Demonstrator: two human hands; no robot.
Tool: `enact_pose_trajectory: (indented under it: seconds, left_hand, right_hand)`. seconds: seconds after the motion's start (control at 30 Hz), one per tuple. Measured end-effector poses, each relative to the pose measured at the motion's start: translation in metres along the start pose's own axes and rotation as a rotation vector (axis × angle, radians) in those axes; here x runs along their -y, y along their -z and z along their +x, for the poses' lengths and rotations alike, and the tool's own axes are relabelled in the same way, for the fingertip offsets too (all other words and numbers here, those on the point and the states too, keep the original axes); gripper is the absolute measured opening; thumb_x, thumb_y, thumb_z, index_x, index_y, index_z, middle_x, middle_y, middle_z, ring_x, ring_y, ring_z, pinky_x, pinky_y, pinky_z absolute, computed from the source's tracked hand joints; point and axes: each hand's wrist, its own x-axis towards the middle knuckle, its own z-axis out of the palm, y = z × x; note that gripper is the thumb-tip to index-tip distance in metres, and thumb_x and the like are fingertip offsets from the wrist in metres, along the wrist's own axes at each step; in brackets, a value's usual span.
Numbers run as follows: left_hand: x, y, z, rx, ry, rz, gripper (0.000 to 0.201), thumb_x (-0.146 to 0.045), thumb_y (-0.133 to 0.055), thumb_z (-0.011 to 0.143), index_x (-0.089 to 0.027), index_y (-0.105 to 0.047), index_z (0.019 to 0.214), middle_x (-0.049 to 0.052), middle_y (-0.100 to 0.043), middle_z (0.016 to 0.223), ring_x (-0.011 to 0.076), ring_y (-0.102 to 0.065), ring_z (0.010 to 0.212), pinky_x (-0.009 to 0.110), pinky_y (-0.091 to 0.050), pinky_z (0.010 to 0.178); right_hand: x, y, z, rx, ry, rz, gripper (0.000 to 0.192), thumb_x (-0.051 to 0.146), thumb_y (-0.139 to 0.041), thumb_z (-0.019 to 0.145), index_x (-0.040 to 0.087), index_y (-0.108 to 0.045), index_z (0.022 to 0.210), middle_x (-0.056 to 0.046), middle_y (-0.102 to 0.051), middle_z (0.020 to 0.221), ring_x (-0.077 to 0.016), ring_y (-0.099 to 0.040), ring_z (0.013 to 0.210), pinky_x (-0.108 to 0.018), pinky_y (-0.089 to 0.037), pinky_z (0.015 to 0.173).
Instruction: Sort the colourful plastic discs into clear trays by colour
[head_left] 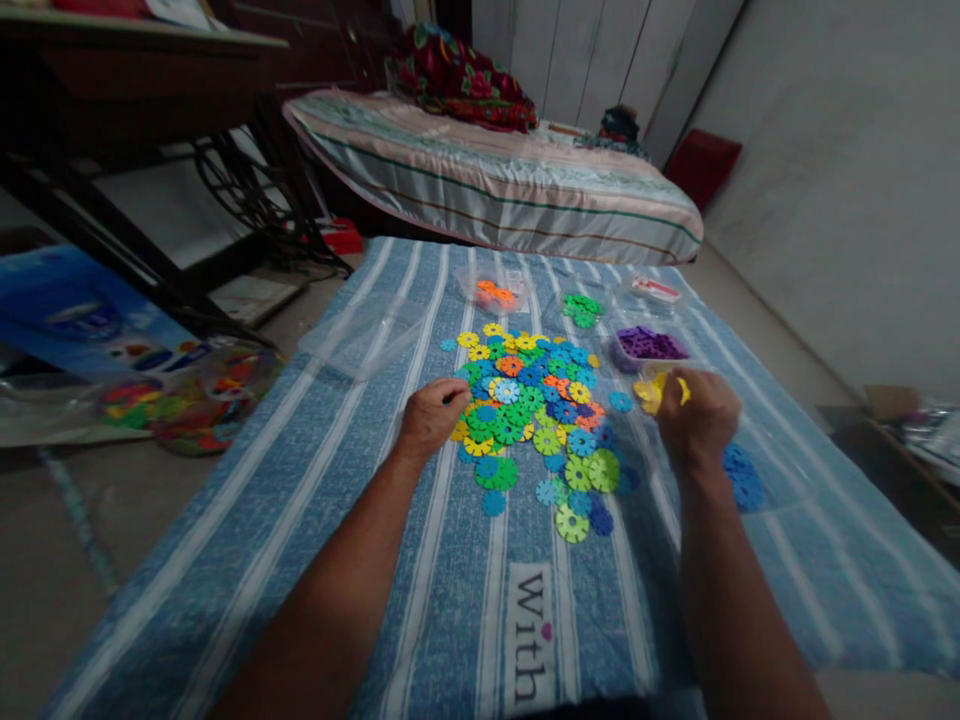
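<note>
a loose pile of flat plastic discs [536,405] is spread in the middle of a blue and white striped cloth [315,520] laid on the floor. the discs are round with notched, gear-like edges and a spoked centre, and are seen in green, blue, yellow and orange; two larger green ones lie at the near edge of the pile.

the left hand [431,415] is rested on the left edge of the pile with its fingers curled down onto the discs; whether a disc is pinched cannot be told. the right hand [697,415] is closed around a few yellow discs [651,392] at the right of the pile, just beside a clear bag of purple discs [649,345].

sorted groups are laid around the pile: orange discs [495,293] in a clear bag at the far side, a small heap of green discs [582,309] next to them, and blue discs [742,478] to the right of the right wrist. an empty clear bag [367,335] is spread at the left.

the word "with" [531,630] is printed in dark letters on a pale stripe near the bottom of the cloth, with a small pink heart over the "i". writing on a red and white packet [655,289] at the far right is too small to be read.
</note>
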Motion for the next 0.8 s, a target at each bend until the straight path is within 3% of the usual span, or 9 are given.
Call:
enact_pose_trajectory:
  seconds: [0.1,0.27,0.43,0.6,0.8]
  left_hand:
    - [0.002,-0.001,0.000,0.002,-0.006,-0.002,0.022,-0.033,-0.054,0.078,-0.021,-0.072,0.080,0.003,-0.074,0.092,0.0181,-0.067,0.091,0.027,-0.051,0.089]
    - [0.001,0.000,0.000,0.002,0.003,0.000,0.021,-0.033,-0.055,0.078,-0.021,-0.072,0.081,0.002,-0.074,0.093,0.0185,-0.067,0.091,0.028,-0.052,0.089]
    - [0.000,0.003,0.000,0.005,-0.013,-0.001,0.022,-0.033,-0.055,0.078,-0.020,-0.072,0.081,0.003,-0.074,0.093,0.0191,-0.068,0.091,0.028,-0.052,0.089]
    - [0.002,0.004,0.000,-0.006,-0.015,0.000,0.021,-0.033,-0.055,0.079,-0.021,-0.071,0.081,0.003,-0.074,0.093,0.0186,-0.068,0.091,0.029,-0.052,0.090]
    - [0.003,0.005,-0.002,0.001,-0.011,-0.010,0.023,-0.033,-0.053,0.079,-0.019,-0.071,0.080,0.004,-0.074,0.093,0.0185,-0.067,0.091,0.028,-0.052,0.088]
  right_hand:
    - [-0.003,0.001,0.000,-0.025,-0.017,-0.007,0.018,0.025,-0.051,0.085,0.017,-0.067,0.087,-0.012,-0.065,0.081,-0.0256,-0.057,0.078,-0.039,-0.043,0.073]
    - [0.034,-0.010,-0.037,0.251,0.198,0.319,0.018,0.025,-0.051,0.088,0.020,-0.068,0.083,-0.009,-0.067,0.089,-0.0217,-0.060,0.085,-0.035,-0.047,0.078]
    - [0.056,-0.017,-0.064,0.480,0.337,0.351,0.017,0.027,-0.055,0.088,0.019,-0.069,0.086,-0.010,-0.064,0.099,-0.0236,-0.057,0.098,-0.038,-0.045,0.086]
    - [0.057,-0.020,-0.070,0.527,0.354,0.296,0.017,0.027,-0.054,0.090,0.019,-0.068,0.085,-0.010,-0.062,0.104,-0.0235,-0.053,0.104,-0.039,-0.042,0.093]
    - [0.057,-0.023,-0.075,0.544,0.310,0.291,0.016,0.027,-0.054,0.090,0.020,-0.066,0.082,-0.009,-0.062,0.102,-0.0224,-0.055,0.101,-0.035,-0.044,0.090]
